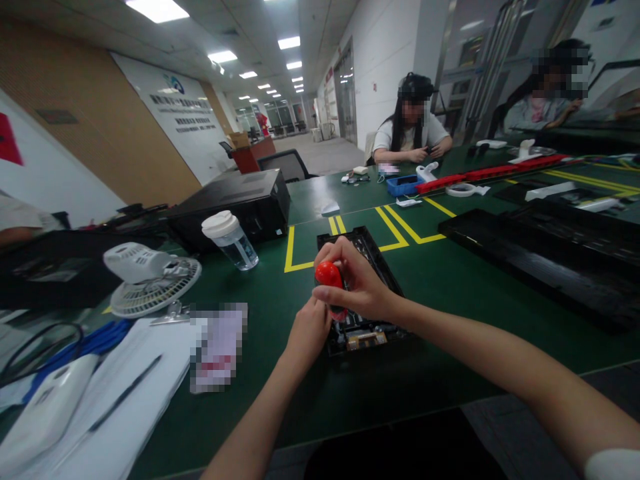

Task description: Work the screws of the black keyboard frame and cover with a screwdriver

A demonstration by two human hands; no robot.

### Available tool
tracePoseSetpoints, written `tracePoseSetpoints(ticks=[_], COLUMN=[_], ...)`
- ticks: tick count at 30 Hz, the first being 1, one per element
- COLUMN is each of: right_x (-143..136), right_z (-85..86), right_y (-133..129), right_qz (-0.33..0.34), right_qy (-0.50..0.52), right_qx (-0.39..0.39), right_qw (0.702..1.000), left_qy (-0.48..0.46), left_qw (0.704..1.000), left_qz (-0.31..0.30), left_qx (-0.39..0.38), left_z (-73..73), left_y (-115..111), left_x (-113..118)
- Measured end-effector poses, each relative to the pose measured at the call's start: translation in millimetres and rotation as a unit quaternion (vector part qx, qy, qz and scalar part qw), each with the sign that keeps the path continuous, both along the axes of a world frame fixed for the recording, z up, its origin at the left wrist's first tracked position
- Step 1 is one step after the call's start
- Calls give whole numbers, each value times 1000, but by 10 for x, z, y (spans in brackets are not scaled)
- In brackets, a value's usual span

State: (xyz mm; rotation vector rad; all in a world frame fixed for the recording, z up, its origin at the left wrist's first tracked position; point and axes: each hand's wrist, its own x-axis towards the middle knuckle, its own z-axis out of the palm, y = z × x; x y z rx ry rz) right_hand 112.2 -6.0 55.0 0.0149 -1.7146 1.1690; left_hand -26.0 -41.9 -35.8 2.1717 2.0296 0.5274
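Observation:
A screwdriver with a red-topped handle is in my right hand, its fingers and thumb wrapped round the handle. The tool stands roughly upright over a black, open-topped device on the green table; its tip is hidden. Just below and left of it, my left hand reaches to the left edge of the device, fingers bent inward and mostly hidden behind my right thumb. Whether the left fingers hold anything does not show. A brownish part sits at the device's near end.
To the left are a lidded cup, a white fan, papers with a pen, and a black case. Black panels lie at the right. Two people sit across, beyond a blue tray.

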Motion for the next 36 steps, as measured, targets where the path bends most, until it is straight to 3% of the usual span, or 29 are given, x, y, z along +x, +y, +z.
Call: tracePoseSetpoints(ticks=[10,16,21,25,29,36], right_x=[-16,-33,-52,-50,-40,-27], right_z=[-12,-21,-56,-55,-31,-15], right_y=[4,-3,-1,10,35,89], right_qz=[-77,-46,-120,-147,-168,-135], right_qy=[-4,-38,-75,-74,-64,-93], right_qx=[30,7,-2,25,101,123], right_qw=[997,998,990,986,979,979], left_qy=[18,-13,10,26,29,61], left_qw=[999,1000,1000,1000,1000,997], left_qz=[3,1,3,3,-3,11], left_qx=[-34,-2,-9,-8,10,-35], left_z=[11,-6,-31,-49,-49,19], left_y=[7,6,3,17,31,-11], left_x=[3,-2,-10,-17,-15,12])
